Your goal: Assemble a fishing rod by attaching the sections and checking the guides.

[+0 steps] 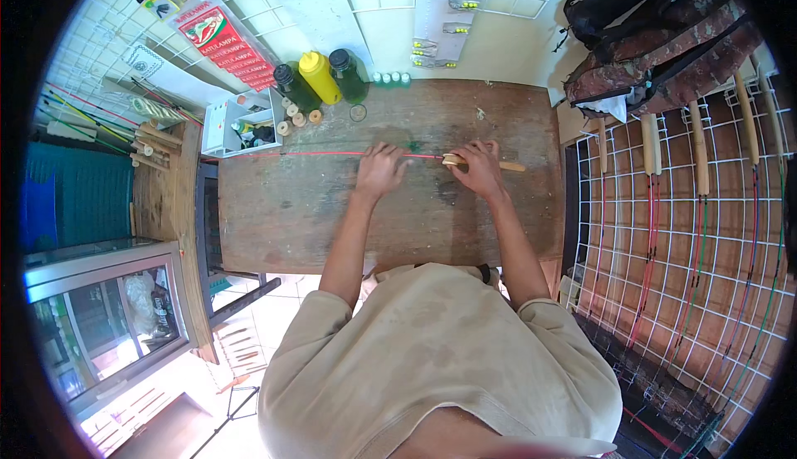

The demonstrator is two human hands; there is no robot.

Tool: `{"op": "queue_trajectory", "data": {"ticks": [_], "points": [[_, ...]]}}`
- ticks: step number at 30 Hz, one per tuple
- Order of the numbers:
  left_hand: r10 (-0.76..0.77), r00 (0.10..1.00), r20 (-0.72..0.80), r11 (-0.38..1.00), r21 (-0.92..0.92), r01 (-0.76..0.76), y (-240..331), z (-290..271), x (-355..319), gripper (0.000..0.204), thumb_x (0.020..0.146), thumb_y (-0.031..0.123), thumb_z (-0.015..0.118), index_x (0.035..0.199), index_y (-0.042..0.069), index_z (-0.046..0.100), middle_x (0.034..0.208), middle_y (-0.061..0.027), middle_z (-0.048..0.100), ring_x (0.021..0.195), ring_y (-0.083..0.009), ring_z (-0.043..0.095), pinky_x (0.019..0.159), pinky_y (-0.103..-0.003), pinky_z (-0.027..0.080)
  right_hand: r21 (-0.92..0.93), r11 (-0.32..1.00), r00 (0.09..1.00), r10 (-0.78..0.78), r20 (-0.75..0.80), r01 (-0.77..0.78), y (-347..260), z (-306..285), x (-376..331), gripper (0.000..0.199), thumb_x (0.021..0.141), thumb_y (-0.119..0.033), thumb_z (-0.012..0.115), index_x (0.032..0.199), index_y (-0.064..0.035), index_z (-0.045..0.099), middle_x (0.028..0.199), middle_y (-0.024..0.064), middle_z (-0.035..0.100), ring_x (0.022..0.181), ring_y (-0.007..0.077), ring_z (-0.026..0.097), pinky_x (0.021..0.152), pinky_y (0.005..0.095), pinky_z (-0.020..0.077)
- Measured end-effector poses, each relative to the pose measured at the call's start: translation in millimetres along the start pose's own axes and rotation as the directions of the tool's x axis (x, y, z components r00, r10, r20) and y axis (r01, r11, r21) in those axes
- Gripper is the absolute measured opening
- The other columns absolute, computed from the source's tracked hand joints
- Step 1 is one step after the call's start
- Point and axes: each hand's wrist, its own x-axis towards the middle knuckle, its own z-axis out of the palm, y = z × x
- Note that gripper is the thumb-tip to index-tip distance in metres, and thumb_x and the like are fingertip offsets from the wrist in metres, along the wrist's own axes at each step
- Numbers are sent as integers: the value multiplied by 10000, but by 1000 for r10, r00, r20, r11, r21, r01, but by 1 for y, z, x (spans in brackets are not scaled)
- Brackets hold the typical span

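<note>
Red rod [423, 156], one, with wooden handle [512, 166]: is lying crosswise over the table [423, 218], its shaft extending leftward. Right hand [477, 168]: is grasping the handle near its shaft end. Left hand [382, 170]: is reaching over the shaft; whether its fingers are gripping, cannot tell. Handling, as judged: good work is likely depending on holding the handle steady and keeping the thin shaft unbent. Farther out, left: wooden rounds [299, 119] are lying near a yellow bottle [320, 79], which is standing between two dark bottles [349, 79].
</note>
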Motion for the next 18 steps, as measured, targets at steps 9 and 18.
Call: {"op": "queue_trajectory", "data": {"ticks": [9, 18], "points": [[156, 974, 162, 987, -63, -147, 17, 26, 15, 224, 823, 213, 612, 1035, 206, 684, 891, 0, 623, 948, -207, 565, 798, -368, 487, -23, 999, 999, -47, -16, 47, 0, 2, 1, 307, 746, -269, 702, 1011, -117, 677, 1013, 23, 640, 1072, 231, 511, 1005, 466, 258], [110, 980, 164, 993, -53, -102, 8, 21, 7, 207, 816, 206, 602, 993, 210, 710, 876, -3, 631, 932, -229, 581, 674, -377, 543, -2, 999, 999, -47, -12, 47, 0, 6, -1, 316, 731, -246, 728, 1018, -122, 676, 1022, 19, 632, 1094, 233, 494, 1025, 476, 250]]}}
